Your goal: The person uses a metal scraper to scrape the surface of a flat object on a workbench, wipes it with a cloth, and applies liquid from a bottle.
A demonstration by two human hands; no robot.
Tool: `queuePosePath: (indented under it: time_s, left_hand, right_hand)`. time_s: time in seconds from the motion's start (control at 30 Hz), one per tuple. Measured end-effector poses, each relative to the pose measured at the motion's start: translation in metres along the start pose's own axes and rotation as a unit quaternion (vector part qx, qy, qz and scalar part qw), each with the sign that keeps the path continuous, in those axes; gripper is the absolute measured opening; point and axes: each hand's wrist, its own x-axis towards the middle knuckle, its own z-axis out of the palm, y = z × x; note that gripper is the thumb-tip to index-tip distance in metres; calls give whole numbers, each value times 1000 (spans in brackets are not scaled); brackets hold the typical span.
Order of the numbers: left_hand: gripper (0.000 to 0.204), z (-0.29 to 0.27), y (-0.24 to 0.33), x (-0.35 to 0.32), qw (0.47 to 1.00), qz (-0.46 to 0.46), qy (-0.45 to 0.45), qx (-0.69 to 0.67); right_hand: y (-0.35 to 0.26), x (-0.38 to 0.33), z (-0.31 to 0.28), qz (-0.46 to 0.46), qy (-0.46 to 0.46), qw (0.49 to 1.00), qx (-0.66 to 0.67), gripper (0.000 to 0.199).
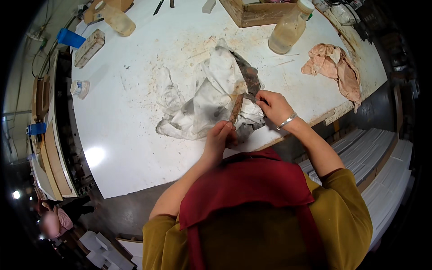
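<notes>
A crumpled white cloth (202,108) with grey and black stains lies bunched on the white table in front of me. My left hand (220,138) is closed at the cloth's near edge, pinching the lower end of a narrow, mottled brown strip (236,109) that slants up over the cloth. Its material is unclear. At the cloth's right side, my right hand (275,107) has thumb and fingers pinched together on a dark, dirty fold of it. A dark brown, blotched patch (250,80) shows along the cloth just beyond those fingers.
A clear capped bottle (288,29) stands far right, near a wooden box (258,15). A pinkish rag (333,67) hangs over the table's right edge. Far left are another bottle (119,20), a block (90,48), a blue cup (70,38) and a small white container (80,88).
</notes>
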Motion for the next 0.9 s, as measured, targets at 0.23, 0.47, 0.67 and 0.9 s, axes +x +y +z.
queuePosePath:
  time_s: [0.23, 0.47, 0.67, 0.9]
  left_hand:
    - [19, 2, -3, -1, 1000, -6, -15, -25]
    - [16, 4, 3, -6, 1000, -17, 15, -18]
    - [16, 5, 1, -9, 1000, -8, 9, 5]
    - [18, 0, -6, -2, 1000, 3, -7, 21]
  right_hand:
    - [4, 2, -8, 26, -6, 1000, 13, 11]
    - [-41, -36, 8, -5, 49, 993, 110, 12]
    - [-5, -35, 33, 57, 108, 990, 73, 12]
    - [5, -22, 38, 51, 105, 990, 75, 11]
